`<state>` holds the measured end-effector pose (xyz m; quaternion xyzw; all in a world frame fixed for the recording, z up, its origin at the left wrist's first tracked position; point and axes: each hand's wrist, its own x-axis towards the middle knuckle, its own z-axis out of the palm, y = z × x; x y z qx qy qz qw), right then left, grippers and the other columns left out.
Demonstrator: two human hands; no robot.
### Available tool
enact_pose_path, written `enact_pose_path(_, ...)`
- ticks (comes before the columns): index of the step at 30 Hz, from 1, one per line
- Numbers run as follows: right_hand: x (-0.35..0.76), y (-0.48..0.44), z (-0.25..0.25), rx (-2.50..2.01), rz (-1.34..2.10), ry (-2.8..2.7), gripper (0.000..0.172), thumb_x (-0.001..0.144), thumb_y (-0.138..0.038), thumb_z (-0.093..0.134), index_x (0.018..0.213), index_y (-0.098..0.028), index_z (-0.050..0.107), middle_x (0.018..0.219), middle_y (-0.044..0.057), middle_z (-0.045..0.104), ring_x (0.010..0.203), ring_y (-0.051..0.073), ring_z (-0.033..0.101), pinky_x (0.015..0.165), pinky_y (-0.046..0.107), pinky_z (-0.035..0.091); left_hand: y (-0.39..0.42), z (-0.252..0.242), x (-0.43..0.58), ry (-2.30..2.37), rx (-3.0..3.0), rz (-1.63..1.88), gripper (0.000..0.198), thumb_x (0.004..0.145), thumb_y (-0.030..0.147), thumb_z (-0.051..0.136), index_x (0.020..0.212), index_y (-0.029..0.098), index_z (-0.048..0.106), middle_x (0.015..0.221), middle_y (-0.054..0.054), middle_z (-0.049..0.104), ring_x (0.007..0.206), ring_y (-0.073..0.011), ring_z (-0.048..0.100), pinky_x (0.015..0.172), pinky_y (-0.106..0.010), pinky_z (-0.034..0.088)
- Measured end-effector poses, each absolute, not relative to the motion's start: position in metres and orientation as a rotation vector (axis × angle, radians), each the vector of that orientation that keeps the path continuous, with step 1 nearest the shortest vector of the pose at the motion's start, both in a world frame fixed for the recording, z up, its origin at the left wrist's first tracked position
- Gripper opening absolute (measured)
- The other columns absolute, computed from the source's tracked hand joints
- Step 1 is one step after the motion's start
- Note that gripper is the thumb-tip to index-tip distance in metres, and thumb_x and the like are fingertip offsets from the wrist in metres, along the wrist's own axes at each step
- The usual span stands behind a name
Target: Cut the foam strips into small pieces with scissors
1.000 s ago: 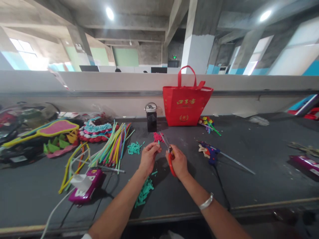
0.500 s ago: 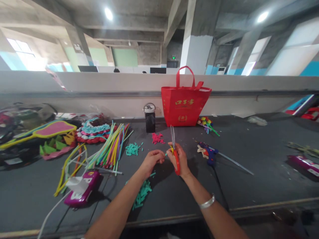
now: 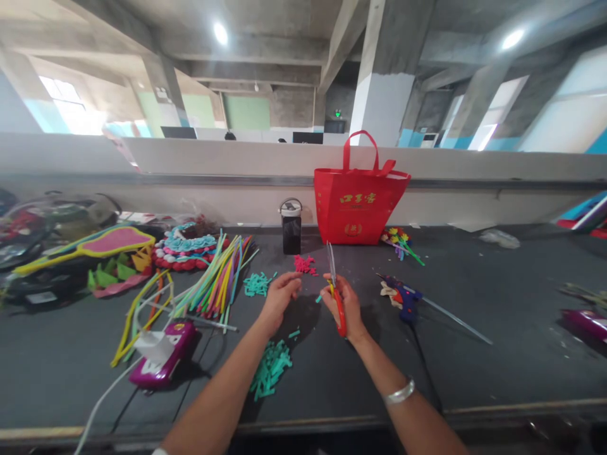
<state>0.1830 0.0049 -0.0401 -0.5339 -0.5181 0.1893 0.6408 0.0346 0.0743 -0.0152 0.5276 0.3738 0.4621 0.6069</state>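
My right hand (image 3: 349,308) holds scissors (image 3: 338,300) with red-orange handles, the blades pointing away from me. A short teal piece (image 3: 318,299) pokes out at its thumb and fingertips. My left hand (image 3: 281,302) is apart from it, above the table, fingers curled together; I cannot make out whether anything small is in them. Just beyond the left fingertips lies a pile of small pink-red pieces (image 3: 305,265). Left of that hand is a teal pile (image 3: 257,284). A larger heap of teal pieces (image 3: 271,370) lies beside my left forearm, one loose piece (image 3: 294,333) near it.
A red bag (image 3: 361,205) and a black-and-white lidded container (image 3: 291,227) stand at the back. Left are coloured pipe cleaners (image 3: 220,278) and a purple power strip (image 3: 165,357). A blue glue gun (image 3: 405,300) with a long glue stick and cord lies right.
My left hand has drawn away from the right hand, leftward and slightly forward. My right hand keeps the scissors and teal piece. The whole view has shifted a little.
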Motion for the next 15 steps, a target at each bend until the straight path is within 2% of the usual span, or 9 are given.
enact_pose_path(2, 0.184, 0.004, -0.040, -1.205, 0.437, -1.199, 0.036, 0.076, -0.026, 0.058, 0.111, -0.019, 0.056, 0.075, -0.003, 0.060, 0.062, 0.010, 0.058, 0.063, 0.022, 0.050, 0.066, -0.017, 0.040, 0.814, 1.305, 1.021, 0.025, 0.065, 0.030, 0.070, 0.085, 0.015, 0.072, 0.065, 0.000, 0.061, 0.055, -0.0090, 0.050, 0.055, -0.022, 0.038)
enact_pose_path(6, 0.184, 0.003, -0.039, -1.200, 0.432, -1.196, 0.036, 0.076, -0.025, 0.058, 0.112, -0.020, 0.056, 0.078, -0.002, 0.061, 0.064, 0.011, 0.059, 0.064, 0.023, 0.051, 0.052, -0.020, 0.050, 0.705, 1.405, 0.930, 0.020, 0.062, 0.031, 0.074, 0.077, 0.017, 0.071, 0.071, -0.002, 0.066, 0.063, -0.0124, 0.055, 0.061, -0.024, 0.040)
enact_pose_path(15, 0.187, 0.008, -0.052, -1.234, 0.385, -1.224, 0.039, 0.078, -0.026, 0.058, 0.116, -0.019, 0.055, 0.081, 0.000, 0.062, 0.069, 0.012, 0.059, 0.070, 0.025, 0.051, 0.054, -0.020, 0.046, 0.777, 1.479, 0.801, 0.016, 0.061, 0.027, 0.071, 0.068, 0.014, 0.068, 0.060, 0.001, 0.061, 0.051, -0.0085, 0.045, 0.052, -0.022, 0.033)
